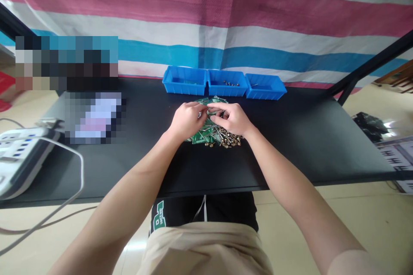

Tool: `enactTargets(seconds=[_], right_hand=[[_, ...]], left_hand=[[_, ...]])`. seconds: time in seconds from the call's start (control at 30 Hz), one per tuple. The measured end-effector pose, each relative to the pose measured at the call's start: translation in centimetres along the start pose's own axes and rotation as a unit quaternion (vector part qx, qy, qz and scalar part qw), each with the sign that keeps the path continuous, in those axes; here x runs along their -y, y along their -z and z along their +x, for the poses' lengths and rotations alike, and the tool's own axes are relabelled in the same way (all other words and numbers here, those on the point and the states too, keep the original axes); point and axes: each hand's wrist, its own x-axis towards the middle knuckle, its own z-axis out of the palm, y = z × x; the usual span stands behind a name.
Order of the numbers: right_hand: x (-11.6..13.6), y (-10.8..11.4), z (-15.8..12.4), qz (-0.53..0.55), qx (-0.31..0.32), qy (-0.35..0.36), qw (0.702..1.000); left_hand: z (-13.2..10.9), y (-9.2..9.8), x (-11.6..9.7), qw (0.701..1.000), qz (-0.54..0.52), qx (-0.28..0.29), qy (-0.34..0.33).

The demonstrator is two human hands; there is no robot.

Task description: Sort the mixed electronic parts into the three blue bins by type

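Both of my hands meet over a heap of small green circuit boards (200, 136) and brass-coloured screws (229, 141) in the middle of the black table (306, 137). My left hand (186, 119) is curled, its fingers pinched on a small green board at the top of the heap. My right hand (232, 119) is also curled, fingertips pressed against the same small piece; what exactly it pinches is too small to make out.
Three blue bins (224, 82) stand in a row at the table's back edge; the middle one holds a few screws. A white power strip (17, 154) with a cable lies at the left. Blurred patches cover objects at the left. A striped tarp hangs behind.
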Motion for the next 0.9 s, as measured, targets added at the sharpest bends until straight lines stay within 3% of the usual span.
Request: enactTargets(seconds=[0.9], right_hand=[[-0.06, 0.07, -0.01, -0.006, 0.012, -0.007, 1.000]], left_hand=[[-0.03, 0.14, 0.07, 1.000, 0.002, 0.026, 0.002]])
